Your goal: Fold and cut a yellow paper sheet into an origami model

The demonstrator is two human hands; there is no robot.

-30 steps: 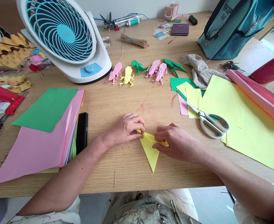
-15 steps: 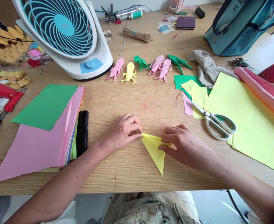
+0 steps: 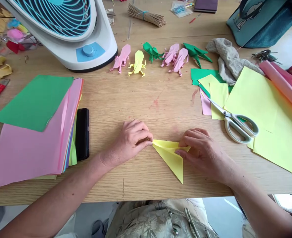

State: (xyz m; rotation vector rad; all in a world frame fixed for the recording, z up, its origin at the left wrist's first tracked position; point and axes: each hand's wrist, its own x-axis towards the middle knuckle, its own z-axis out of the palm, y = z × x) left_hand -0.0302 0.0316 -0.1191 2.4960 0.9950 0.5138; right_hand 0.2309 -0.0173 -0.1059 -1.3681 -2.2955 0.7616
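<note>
Turned yellow paper (image 3: 170, 157) slightly in place

Swung its lower tip rightward over the last second. Kept a triangular outline, so read as repositioning, probably no new fold made. Pinched the left corner between thumb and fingertips of the left hand (image 3: 133, 138). Clasped the right end in the right hand (image 3: 203, 152), thumb on top, fingers curled; couldn't make out the fingertips behind. Worked near the front edge of the wooden table (image 3: 128, 102).

Had pink, yellow and green paper figures (image 3: 170, 54) in a row further back, beside a fan (image 3: 69, 48). Had scissors (image 3: 231, 116) over yellow scraps (image 3: 218, 96) at right, a teal bag (image 3: 262, 28) beyond. Had stacked coloured sheets (image 3: 34, 152) at left, next to a black phone (image 3: 82, 135). Saw pale floor (image 3: 86, 213) below.
</note>
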